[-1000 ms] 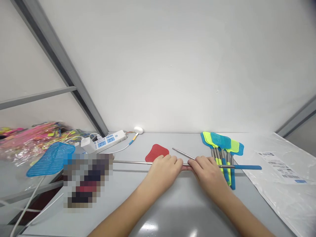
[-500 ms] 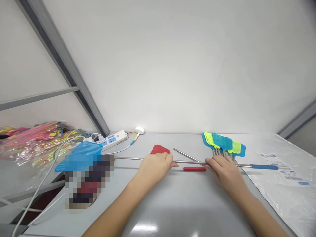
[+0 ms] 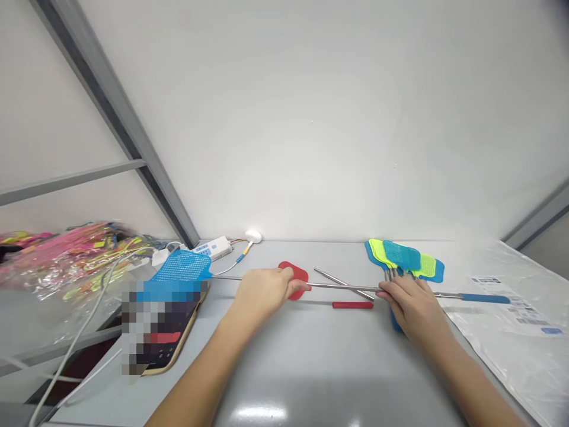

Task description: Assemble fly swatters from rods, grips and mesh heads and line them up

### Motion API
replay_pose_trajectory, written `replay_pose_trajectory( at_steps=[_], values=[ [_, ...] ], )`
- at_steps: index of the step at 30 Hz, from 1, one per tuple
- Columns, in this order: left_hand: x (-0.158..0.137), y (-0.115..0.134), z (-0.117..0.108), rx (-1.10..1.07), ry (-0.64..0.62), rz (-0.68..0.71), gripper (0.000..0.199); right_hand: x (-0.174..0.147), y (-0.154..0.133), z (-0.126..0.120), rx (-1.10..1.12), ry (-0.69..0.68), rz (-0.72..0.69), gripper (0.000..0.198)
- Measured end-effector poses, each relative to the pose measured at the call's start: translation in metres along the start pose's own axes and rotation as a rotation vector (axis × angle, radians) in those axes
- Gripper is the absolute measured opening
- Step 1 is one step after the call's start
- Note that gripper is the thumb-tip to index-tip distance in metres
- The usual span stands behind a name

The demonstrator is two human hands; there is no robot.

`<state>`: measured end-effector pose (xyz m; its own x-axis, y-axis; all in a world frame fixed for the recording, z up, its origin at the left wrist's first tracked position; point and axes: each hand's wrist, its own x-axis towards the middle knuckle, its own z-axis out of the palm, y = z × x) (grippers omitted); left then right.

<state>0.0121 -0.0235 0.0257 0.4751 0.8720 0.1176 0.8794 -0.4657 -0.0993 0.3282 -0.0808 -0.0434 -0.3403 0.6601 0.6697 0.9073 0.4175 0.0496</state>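
Note:
A blue fly swatter (image 3: 183, 265) with a telescoping metal rod lies crosswise in front of me. My left hand (image 3: 267, 290) is closed round the thin part of its rod. My right hand (image 3: 411, 302) grips the rod farther along, short of the blue handle (image 3: 486, 298). Behind my left fingers lies a red swatter head (image 3: 294, 273). Between my hands are a loose metal rod (image 3: 338, 280) and a red handle grip (image 3: 352, 305). Stacked blue and yellow-green swatters (image 3: 402, 256) lie just beyond my right hand, their rods partly hidden by it.
A phone (image 3: 175, 332), partly blurred out, lies at the left. Behind it are a white power strip (image 3: 217, 246) and cables. Bagged colourful items (image 3: 84, 255) fill the far left. A white plastic package (image 3: 511, 344) covers the right side of the grey table (image 3: 284, 367).
The blue swatter's head has shifted right and its handle slightly right. My left hand has moved left, showing more of the red head. My right hand has shifted a little right.

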Motion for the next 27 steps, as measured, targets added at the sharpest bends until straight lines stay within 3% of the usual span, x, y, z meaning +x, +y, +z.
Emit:
replay_pose_trajectory(
  at_steps=[7,10,13,17,21,27],
  values=[
    [-0.004,0.064,0.021,-0.089,0.065,0.154,0.059,0.004,-0.027,0.007,0.032,-0.029,-0.059,0.021],
    [-0.002,0.06,0.021,-0.116,0.166,0.232,0.05,0.0,-0.018,0.005,0.022,-0.023,-0.055,0.022],
    [0.0,0.035,0.014,-0.101,0.212,0.147,0.047,-0.005,-0.003,0.001,0.006,-0.011,-0.009,0.019],
    [0.001,0.019,0.011,-0.068,0.073,0.034,0.05,-0.005,-0.001,0.001,-0.007,0.001,-0.003,0.018],
    [0.0,0.045,0.02,-0.1,0.03,-0.045,0.053,0.001,-0.022,0.005,-0.004,0.011,-0.022,0.018],
    [-0.003,0.081,0.03,-0.147,0.245,0.124,0.057,0.005,-0.041,0.011,0.021,-0.009,-0.022,0.024]
  ],
)
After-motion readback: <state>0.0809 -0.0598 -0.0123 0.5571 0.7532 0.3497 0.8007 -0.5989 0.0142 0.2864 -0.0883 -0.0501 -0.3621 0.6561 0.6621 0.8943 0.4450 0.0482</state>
